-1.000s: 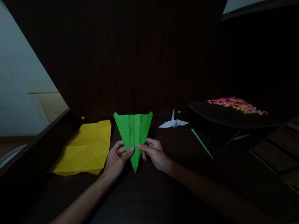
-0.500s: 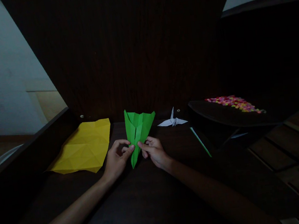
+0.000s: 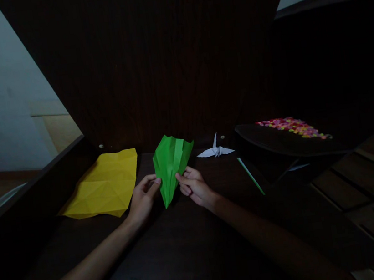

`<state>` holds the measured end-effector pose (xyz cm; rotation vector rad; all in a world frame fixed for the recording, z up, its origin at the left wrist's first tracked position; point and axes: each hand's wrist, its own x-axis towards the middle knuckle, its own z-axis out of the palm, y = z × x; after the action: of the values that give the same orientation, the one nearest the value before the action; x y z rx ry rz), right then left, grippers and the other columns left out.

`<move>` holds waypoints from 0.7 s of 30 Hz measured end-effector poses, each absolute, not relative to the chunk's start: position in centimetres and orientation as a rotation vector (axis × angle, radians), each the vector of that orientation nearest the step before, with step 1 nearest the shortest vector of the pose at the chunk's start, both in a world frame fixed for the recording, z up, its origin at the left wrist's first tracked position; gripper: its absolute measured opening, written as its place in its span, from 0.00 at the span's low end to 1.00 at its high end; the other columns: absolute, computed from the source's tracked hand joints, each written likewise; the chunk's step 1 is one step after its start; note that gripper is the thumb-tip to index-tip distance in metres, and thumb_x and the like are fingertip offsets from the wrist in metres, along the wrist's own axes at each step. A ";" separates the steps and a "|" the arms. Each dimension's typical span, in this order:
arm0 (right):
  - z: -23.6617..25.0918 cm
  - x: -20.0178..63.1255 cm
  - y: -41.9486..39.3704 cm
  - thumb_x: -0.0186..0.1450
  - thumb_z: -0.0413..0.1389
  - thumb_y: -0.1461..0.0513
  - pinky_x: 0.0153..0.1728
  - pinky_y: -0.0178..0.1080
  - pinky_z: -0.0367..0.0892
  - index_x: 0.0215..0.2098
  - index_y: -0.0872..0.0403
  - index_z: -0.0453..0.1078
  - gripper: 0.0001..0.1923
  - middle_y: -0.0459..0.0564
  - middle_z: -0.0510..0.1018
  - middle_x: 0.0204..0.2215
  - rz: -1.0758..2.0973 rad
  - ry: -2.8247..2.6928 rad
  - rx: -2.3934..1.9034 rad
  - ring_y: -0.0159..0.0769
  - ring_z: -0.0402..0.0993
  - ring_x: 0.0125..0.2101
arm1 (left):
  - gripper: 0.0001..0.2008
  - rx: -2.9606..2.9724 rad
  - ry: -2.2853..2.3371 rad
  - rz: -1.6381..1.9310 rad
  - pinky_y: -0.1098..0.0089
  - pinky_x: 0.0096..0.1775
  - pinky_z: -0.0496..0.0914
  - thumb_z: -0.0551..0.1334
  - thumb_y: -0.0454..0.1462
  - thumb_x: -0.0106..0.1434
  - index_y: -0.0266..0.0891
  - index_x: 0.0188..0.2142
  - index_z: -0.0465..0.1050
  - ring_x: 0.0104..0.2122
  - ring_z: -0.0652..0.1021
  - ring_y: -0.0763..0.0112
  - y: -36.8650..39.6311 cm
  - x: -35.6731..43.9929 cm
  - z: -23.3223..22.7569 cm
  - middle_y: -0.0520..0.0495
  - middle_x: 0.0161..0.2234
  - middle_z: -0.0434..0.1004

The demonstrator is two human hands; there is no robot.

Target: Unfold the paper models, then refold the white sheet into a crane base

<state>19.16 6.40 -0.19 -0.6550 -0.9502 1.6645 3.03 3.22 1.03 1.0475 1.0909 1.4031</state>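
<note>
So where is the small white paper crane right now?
The small white paper crane sits at the back of the dark wooden desk, between the folded green paper and the dark tray.

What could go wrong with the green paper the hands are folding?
The green paper is pinched only near its lower tip by the left hand and right hand, so the wide top could flop and crease crookedly. The room is dim, so fold lines may be hard to see.

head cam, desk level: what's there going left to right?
yellow sheet → left hand → green paper → right hand → white crane → green strip → colourful pieces
</note>
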 end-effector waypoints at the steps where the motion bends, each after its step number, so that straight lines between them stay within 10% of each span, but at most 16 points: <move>1: -0.2 19.2 6.4 0.49 0.70 0.58 0.10 0.28 0.46 0.33 0.52 0.66 0.20 0.34 0.67 0.17 1.689 -0.907 -0.650 0.18 0.49 0.09 | 0.17 1.015 1.079 1.417 0.72 0.32 0.70 0.74 0.46 0.49 0.38 0.32 0.76 0.31 0.77 0.68 3.3 3.0 1.0 0.49 0.31 0.78; 7: -0.1 19.1 6.7 0.48 0.68 0.62 0.17 0.30 0.62 0.35 0.50 0.61 0.23 0.37 0.71 0.23 1.682 -0.750 -0.680 0.26 0.67 0.18 | 0.18 0.914 1.028 1.445 0.73 0.33 0.70 0.75 0.45 0.46 0.37 0.30 0.75 0.28 0.76 0.71 3.4 3.1 0.8 0.50 0.28 0.76; 21: 0.0 18.4 6.5 0.45 0.67 0.65 0.15 0.29 0.53 0.29 0.52 0.59 0.21 0.37 0.68 0.18 1.583 -0.882 -0.801 0.24 0.60 0.16 | 0.22 0.980 1.187 1.589 0.70 0.35 0.71 0.76 0.44 0.41 0.36 0.34 0.77 0.29 0.78 0.68 3.5 2.5 1.6 0.49 0.27 0.80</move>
<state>18.36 6.46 -0.05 -0.8013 -0.8821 1.5826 2.49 3.46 1.60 0.9803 1.1868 1.5885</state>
